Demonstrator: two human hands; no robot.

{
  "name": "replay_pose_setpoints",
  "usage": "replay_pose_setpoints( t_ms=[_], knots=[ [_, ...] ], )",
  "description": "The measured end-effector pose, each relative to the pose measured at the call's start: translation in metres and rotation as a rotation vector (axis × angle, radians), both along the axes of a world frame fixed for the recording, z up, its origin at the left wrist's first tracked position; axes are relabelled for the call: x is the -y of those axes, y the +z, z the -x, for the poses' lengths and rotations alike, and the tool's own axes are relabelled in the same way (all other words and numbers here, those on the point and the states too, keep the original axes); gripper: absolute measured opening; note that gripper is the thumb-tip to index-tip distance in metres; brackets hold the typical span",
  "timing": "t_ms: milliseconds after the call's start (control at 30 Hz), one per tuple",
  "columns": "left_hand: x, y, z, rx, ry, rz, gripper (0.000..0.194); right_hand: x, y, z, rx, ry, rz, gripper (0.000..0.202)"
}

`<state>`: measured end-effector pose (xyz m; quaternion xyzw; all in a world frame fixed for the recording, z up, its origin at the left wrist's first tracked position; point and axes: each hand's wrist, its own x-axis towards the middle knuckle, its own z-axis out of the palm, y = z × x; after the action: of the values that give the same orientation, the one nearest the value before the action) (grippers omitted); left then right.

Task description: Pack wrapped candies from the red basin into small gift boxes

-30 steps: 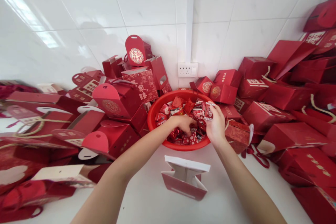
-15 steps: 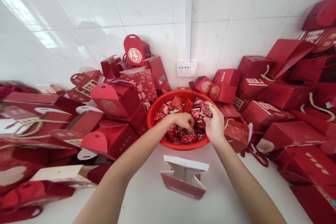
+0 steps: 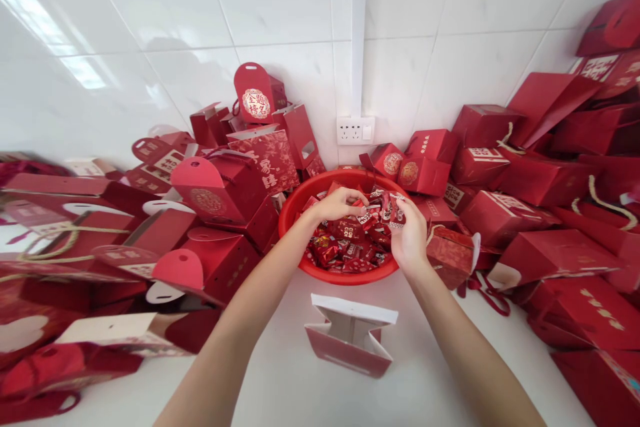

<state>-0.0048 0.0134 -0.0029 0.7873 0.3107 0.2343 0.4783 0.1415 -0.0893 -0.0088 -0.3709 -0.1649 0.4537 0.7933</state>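
Over a red plastic basin [image 3: 289,213] full of wrapped candies [image 3: 345,250], both my hands are close together. My left hand [image 3: 343,203] is above the left half of the heap, thumb and fingers closed around a small red wrapped candy. At the basin's right rim, my right hand [image 3: 411,230] grips several red-and-white wrapped candies [image 3: 393,209] in its curled fingers; its palm hides part of them. In front of the basin an open paper gift box [image 3: 350,350], red outside and white inside, lies on the white tabletop [image 3: 280,367], touched by neither hand.
Red gift boxes with handles [image 3: 220,190] are heaped on the left. Another pile of red boxes [image 3: 545,247], some with rope handles, fills the right. Behind the basin rises a white tiled wall [image 3: 280,13] with a power socket [image 3: 355,131].
My left hand has come up out of the candy heap and moved slightly back, now with a candy in its fingers. The right hand stays at the rim with its candies.
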Motion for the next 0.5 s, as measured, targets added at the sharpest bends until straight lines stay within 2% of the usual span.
replay_pose_setpoints(
  t_ms=[167, 267, 500],
  knots=[
    [0.004, 0.003, -0.003, 0.017, 0.035, 0.028, 0.032, 0.0, 0.002, 0.001, -0.007, -0.011, 0.008, 0.013],
    [0.007, 0.007, -0.003, 0.015, 0.037, 0.029, 0.02, -0.001, 0.001, 0.0, -0.008, -0.012, 0.0, 0.014],
    [0.007, 0.011, -0.001, -0.223, 0.038, -0.057, 0.014, -0.002, -0.003, 0.0, 0.011, -0.006, -0.026, 0.014]
  ],
)
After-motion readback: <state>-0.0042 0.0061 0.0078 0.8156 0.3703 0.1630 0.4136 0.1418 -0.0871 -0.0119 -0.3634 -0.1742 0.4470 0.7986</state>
